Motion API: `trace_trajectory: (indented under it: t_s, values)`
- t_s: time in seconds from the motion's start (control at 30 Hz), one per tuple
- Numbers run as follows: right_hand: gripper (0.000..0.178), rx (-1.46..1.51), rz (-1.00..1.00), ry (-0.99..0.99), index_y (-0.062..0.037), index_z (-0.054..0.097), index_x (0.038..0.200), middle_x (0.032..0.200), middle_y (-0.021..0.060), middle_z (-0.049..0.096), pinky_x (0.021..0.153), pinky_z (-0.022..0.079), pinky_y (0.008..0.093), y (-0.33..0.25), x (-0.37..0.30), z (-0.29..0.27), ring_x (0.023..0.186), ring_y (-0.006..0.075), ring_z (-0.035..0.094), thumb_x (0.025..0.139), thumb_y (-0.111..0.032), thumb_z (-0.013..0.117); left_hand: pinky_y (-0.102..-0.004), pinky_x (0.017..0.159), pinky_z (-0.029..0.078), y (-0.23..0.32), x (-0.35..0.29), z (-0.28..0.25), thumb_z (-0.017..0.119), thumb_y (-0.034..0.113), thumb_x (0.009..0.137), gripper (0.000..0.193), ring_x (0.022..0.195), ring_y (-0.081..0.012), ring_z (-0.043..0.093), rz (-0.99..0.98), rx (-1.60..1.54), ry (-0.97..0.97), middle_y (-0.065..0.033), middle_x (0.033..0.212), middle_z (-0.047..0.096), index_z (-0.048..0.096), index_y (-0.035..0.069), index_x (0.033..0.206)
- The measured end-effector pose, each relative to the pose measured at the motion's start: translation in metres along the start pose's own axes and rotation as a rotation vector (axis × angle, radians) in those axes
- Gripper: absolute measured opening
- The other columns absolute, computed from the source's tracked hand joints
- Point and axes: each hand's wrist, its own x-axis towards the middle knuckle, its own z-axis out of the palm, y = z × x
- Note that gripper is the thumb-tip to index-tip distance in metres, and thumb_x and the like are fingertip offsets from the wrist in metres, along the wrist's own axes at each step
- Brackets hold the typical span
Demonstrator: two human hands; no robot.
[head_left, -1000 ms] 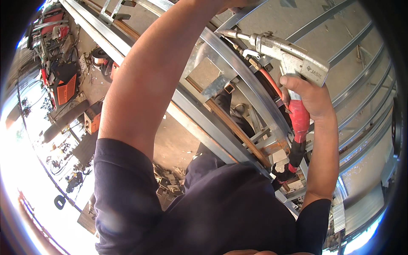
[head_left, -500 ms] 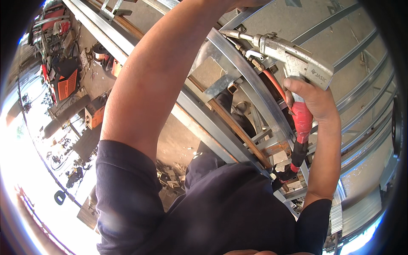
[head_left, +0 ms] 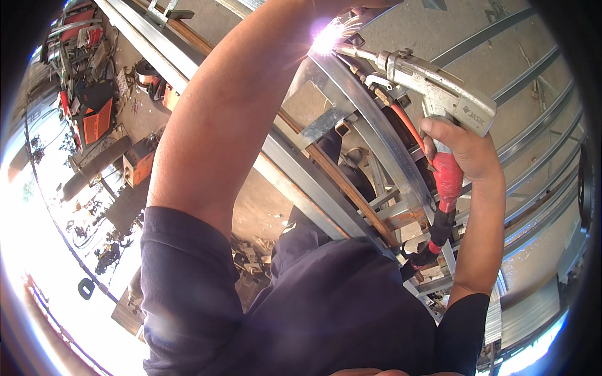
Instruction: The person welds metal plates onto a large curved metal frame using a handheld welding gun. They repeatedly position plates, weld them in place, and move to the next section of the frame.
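Note:
My right hand [head_left: 469, 149] is wrapped round the handle of a handheld laser welding gun [head_left: 433, 84], silver-bodied with red wrapping on its lower grip and cable. Its nozzle points left at the end of a metal bar [head_left: 376, 116], where a white-violet flare [head_left: 326, 41] throws sparks to the upper right. My left arm stretches up across the picture, and its hand [head_left: 362, 5] is mostly cut off by the upper edge, close above the flare. What the left fingers do is hidden.
Long metal rails [head_left: 313, 182] run diagonally beneath me, beside a rusty brown bar [head_left: 354, 195]. More curved bars [head_left: 533, 81] lie at the right. An orange hose [head_left: 406, 122] passes behind the gun. Black-and-orange equipment [head_left: 97, 119] and clutter fill the left side.
A bright flare with sparks has appeared at the nozzle tip. The gun and my right hand have shifted slightly right and down. My left arm stays nearly in place.

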Motion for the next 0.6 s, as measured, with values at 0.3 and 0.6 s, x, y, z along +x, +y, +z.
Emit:
trace_trajectory:
  t_s: [0.3, 0.6]
  values:
    - [0.029, -0.021, 0.02, -0.001, -0.002, 0.065, 0.102, 0.081, 0.004, 0.065, 0.055, 0.054, 0.0289, 0.002, -0.003, -0.007, 0.063, 0.0126, 0.064, 0.084, -0.02, 0.08, -0.0392, 0.091, 0.05, 0.0, 0.002, 0.003, 0.058, 0.044, 0.099, 0.055, 0.104, -0.0271, 0.066, 0.004, -0.037, 0.005, -0.0202, 0.112, 0.07, 0.065, -0.005, 0.122]
    - [0.026, -0.044, 0.018, 0.005, -0.0018, 0.066, 0.103, 0.078, 0.0037, 0.065, 0.055, 0.053, 0.0292, 0.0, -0.007, -0.007, 0.062, 0.0125, 0.063, 0.085, -0.017, 0.078, -0.038, 0.094, 0.05, -0.005, -0.001, 0.004, 0.06, 0.042, 0.1, 0.056, 0.109, -0.026, 0.066, 0.018, -0.084, 0.04, -0.0202, 0.119, 0.069, 0.063, -0.006, 0.128]
